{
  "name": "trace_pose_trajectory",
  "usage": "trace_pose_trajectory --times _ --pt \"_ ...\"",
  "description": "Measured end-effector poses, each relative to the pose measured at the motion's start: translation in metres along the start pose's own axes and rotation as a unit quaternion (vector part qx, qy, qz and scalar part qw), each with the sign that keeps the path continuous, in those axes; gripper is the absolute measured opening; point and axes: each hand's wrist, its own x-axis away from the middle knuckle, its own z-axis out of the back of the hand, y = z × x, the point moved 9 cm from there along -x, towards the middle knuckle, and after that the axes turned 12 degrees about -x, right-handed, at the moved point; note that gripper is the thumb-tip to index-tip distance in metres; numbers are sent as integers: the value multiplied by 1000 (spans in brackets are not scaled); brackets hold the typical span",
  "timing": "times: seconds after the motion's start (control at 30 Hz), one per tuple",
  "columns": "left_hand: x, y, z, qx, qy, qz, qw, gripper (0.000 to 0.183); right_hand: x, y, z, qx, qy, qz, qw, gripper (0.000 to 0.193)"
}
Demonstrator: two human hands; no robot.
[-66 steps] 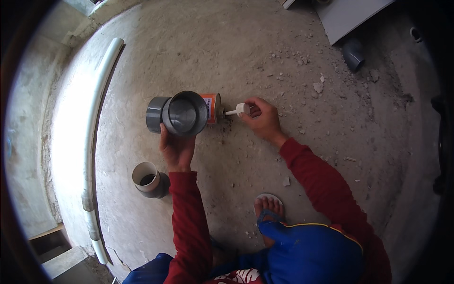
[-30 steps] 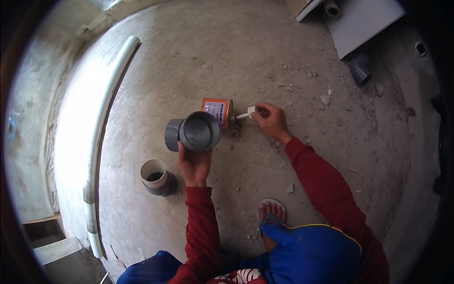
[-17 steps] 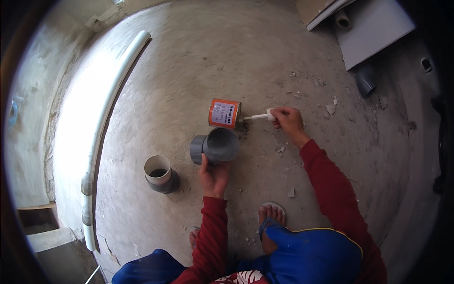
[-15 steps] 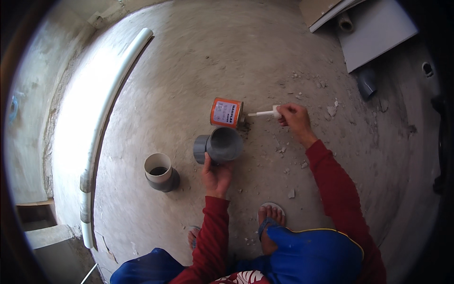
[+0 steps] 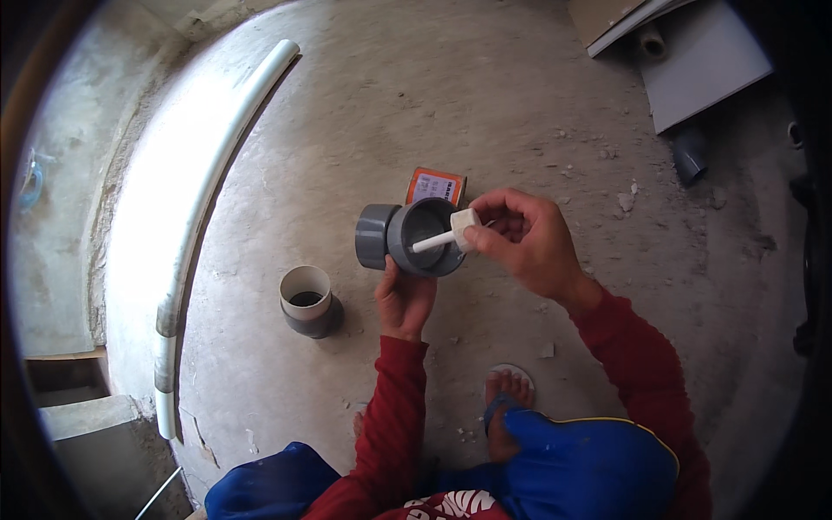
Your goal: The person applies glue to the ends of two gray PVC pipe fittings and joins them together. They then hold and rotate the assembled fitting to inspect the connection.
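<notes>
- The gray PVC pipe fitting (image 5: 374, 238) is gripped by the left hand (image 5: 407, 307) from the near side, below the fitting's two joined sockets; it is held in front of the person, one wide mouth turned toward the view.
- A white applicator (image 5: 466, 228) is pinched by its chunky cap between the thumb and fingers of the right hand (image 5: 535, 244); its thin stem is pointed leftward into that mouth. Whether the inner wall is touched by the tip cannot be told.
- Just beyond the fitting, an orange can (image 5: 435, 184) with a pale label is partly covered by it.
- Nearer the person and to the left, a cream-and-gray pipe coupling (image 5: 310, 319) is stood on the concrete floor (image 5: 364, 130), its open end up.
- Farther left, a long white pipe (image 5: 227, 156) is laid along the floor.
- At the far right, a gray pipe piece (image 5: 690, 158) is seen beside a white panel (image 5: 706, 74).
</notes>
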Motion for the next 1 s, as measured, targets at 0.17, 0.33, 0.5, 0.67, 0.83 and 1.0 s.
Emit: trace_pose_trajectory --times 0.17,0.33,0.5,0.67,0.83,1.0 --pt "2 -5 -14 25 -34 15 999 60 -4 -39 -11 86 9 161 983 33" --pt "5 -11 -14 28 -4 23 999 60 -5 -58 -6 223 40 290 930 35" --pt "5 -12 -13 31 3 25 999 60 0 -54 -3 207 47 292 933 36" --pt "2 -10 -16 23 -21 27 999 61 5 -43 -11 118 3 205 972 36" --pt "-9 7 -8 -25 -31 3 999 63 8 -35 -4 84 -45 64 993 34" --pt "-15 24 -5 -13 -89 -9 996 61 6 -49 -3 222 -86 97 966 35"
